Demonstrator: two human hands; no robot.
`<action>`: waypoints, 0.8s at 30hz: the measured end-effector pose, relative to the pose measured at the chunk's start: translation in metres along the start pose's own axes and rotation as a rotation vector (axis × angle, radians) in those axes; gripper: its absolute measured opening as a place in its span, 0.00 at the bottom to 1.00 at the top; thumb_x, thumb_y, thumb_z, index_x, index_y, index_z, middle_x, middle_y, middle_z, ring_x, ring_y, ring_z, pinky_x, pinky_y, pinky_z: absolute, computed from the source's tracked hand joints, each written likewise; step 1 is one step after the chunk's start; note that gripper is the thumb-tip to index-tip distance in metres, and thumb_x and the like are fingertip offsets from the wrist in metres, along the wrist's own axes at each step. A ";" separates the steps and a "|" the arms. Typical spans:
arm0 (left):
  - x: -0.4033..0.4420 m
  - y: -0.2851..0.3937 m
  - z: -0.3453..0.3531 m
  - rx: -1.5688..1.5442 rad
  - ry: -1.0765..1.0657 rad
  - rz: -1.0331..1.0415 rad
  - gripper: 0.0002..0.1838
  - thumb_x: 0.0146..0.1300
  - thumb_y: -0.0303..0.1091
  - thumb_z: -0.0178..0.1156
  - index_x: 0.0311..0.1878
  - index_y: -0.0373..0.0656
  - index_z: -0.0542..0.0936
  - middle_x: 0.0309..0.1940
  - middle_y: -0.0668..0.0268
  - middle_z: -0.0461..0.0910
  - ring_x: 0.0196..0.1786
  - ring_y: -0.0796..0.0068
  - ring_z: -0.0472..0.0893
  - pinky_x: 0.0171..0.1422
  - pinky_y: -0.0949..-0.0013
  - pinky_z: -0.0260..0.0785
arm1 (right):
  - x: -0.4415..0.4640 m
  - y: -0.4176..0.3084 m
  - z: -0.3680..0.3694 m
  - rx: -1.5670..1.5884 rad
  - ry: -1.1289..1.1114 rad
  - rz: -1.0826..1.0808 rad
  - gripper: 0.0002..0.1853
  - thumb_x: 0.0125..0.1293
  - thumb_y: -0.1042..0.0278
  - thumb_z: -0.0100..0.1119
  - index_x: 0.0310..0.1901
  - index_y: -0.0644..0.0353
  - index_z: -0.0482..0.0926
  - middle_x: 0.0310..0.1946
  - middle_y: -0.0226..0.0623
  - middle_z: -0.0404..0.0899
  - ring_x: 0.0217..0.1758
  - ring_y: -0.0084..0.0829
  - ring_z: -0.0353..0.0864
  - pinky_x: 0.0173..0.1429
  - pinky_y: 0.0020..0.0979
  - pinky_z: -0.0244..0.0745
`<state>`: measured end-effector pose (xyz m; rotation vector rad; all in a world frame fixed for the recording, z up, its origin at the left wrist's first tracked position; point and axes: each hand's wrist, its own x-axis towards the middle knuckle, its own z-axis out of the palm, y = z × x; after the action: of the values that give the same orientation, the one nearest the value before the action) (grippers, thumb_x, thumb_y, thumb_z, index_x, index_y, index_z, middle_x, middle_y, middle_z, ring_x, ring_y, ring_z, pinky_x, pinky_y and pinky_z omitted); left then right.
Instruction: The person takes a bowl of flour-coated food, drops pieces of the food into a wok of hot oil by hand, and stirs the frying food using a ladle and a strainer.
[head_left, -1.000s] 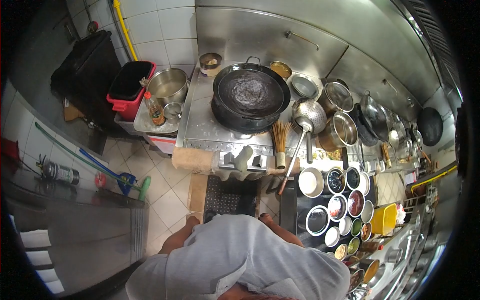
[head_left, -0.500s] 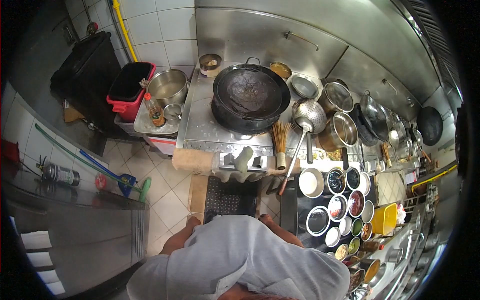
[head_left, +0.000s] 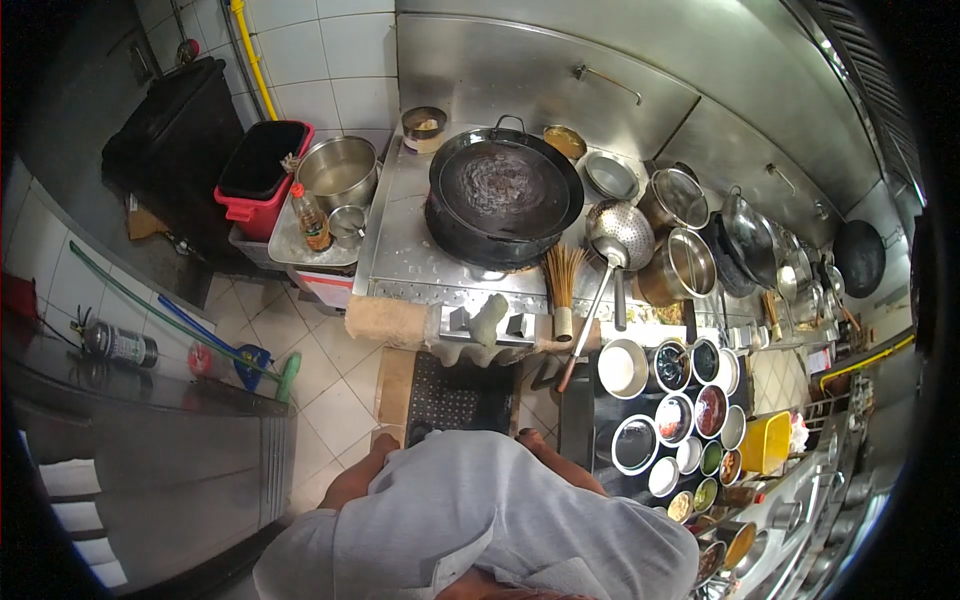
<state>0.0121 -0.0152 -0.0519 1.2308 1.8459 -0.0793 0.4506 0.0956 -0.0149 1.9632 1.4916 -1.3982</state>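
My left hand [head_left: 383, 443] hangs beside the grey shirt [head_left: 440, 490], its fingers mostly hidden. My right hand [head_left: 531, 438] is on the other side of the shirt, just past its edge, and its fingers do not show clearly. Neither hand touches the stove. In front of me a large black wok [head_left: 505, 190] sits on the steel stove [head_left: 390, 270], with dark, rippled liquid in it. A bamboo wok brush [head_left: 563, 290] and a perforated skimmer [head_left: 618, 232] with a long handle lie right of the wok.
Several bowls of sauces and seasonings [head_left: 673, 420] stand to the right, near a yellow container [head_left: 765, 443]. A steel pot [head_left: 338, 175] and a sauce bottle [head_left: 311, 220] are at the left. A rolled cloth [head_left: 393, 322] lies along the stove's front edge. A black mat [head_left: 462, 400] covers the floor.
The view has shifted very slightly. The liquid in the wok looks paler and more rippled in the middle. Both hands are in nearly the same places.
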 end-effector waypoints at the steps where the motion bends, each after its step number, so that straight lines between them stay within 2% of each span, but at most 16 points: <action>1: 0.000 -0.001 -0.003 0.110 -0.045 0.097 0.14 0.53 0.36 0.57 0.31 0.33 0.84 0.37 0.43 0.82 0.44 0.48 0.83 0.47 0.55 0.75 | 0.005 0.003 0.003 -0.012 -0.005 -0.013 0.22 0.62 0.58 0.51 0.56 0.53 0.78 0.55 0.44 0.78 0.58 0.39 0.78 0.61 0.37 0.72; 2: 0.000 -0.001 -0.004 0.110 -0.045 0.097 0.14 0.53 0.36 0.57 0.31 0.33 0.84 0.37 0.43 0.82 0.44 0.48 0.83 0.47 0.55 0.75 | 0.011 0.008 0.006 -0.024 -0.010 -0.026 0.22 0.61 0.58 0.51 0.57 0.53 0.77 0.56 0.43 0.78 0.58 0.40 0.78 0.61 0.37 0.72; 4: -0.001 0.000 -0.007 0.227 -0.085 0.224 0.14 0.54 0.37 0.57 0.30 0.34 0.84 0.36 0.44 0.82 0.42 0.49 0.83 0.46 0.55 0.75 | 0.020 0.012 0.012 -0.044 0.003 -0.040 0.23 0.61 0.59 0.51 0.57 0.54 0.77 0.56 0.44 0.78 0.58 0.40 0.78 0.61 0.38 0.72; 5: -0.002 0.002 -0.008 0.227 -0.085 0.224 0.14 0.54 0.37 0.57 0.30 0.34 0.84 0.36 0.44 0.82 0.42 0.49 0.83 0.46 0.55 0.75 | 0.022 0.012 0.012 -0.064 0.017 -0.055 0.23 0.61 0.59 0.52 0.58 0.54 0.76 0.56 0.44 0.77 0.58 0.41 0.79 0.60 0.38 0.73; 7: -0.004 0.007 -0.008 0.120 -0.040 0.069 0.14 0.53 0.38 0.58 0.29 0.36 0.84 0.35 0.45 0.82 0.41 0.50 0.83 0.45 0.55 0.75 | 0.007 0.005 0.003 -0.007 -0.012 -0.027 0.24 0.61 0.59 0.52 0.58 0.55 0.76 0.56 0.45 0.77 0.58 0.41 0.78 0.61 0.38 0.72; 10: 0.003 -0.003 -0.002 0.164 -0.021 0.166 0.14 0.53 0.39 0.58 0.29 0.36 0.84 0.34 0.45 0.82 0.40 0.50 0.83 0.44 0.55 0.75 | 0.000 -0.001 -0.001 0.031 -0.038 -0.004 0.24 0.61 0.59 0.52 0.58 0.57 0.76 0.56 0.46 0.77 0.59 0.41 0.77 0.62 0.38 0.71; 14: -0.002 0.005 -0.006 0.179 -0.041 0.123 0.14 0.52 0.38 0.59 0.29 0.35 0.84 0.34 0.44 0.82 0.40 0.48 0.83 0.44 0.55 0.75 | 0.008 0.003 0.001 -0.057 -0.046 -0.033 0.25 0.61 0.59 0.51 0.60 0.57 0.74 0.59 0.47 0.74 0.63 0.41 0.74 0.66 0.38 0.68; 16: -0.001 -0.001 -0.001 0.035 0.019 0.071 0.14 0.52 0.37 0.60 0.30 0.33 0.83 0.34 0.43 0.81 0.40 0.47 0.83 0.44 0.54 0.75 | 0.019 0.011 0.008 -0.040 -0.048 -0.014 0.26 0.61 0.58 0.51 0.61 0.56 0.73 0.61 0.46 0.72 0.65 0.41 0.72 0.67 0.38 0.66; 20: 0.001 -0.003 -0.003 0.152 -0.031 0.169 0.14 0.52 0.37 0.60 0.31 0.32 0.83 0.34 0.42 0.81 0.41 0.47 0.83 0.45 0.55 0.74 | 0.016 0.008 0.006 0.005 -0.080 0.027 0.28 0.62 0.57 0.50 0.64 0.55 0.69 0.66 0.46 0.67 0.70 0.41 0.66 0.70 0.38 0.62; 24: 0.002 -0.002 -0.004 0.176 -0.049 0.163 0.15 0.53 0.38 0.58 0.31 0.33 0.83 0.35 0.43 0.81 0.42 0.48 0.82 0.46 0.55 0.74 | 0.016 0.010 0.008 0.012 -0.070 0.040 0.28 0.62 0.56 0.50 0.64 0.55 0.69 0.65 0.46 0.68 0.69 0.42 0.67 0.70 0.38 0.63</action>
<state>0.0077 -0.0130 -0.0513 1.4835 1.7183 -0.1838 0.4548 0.0948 -0.0348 1.9201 1.4086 -1.4470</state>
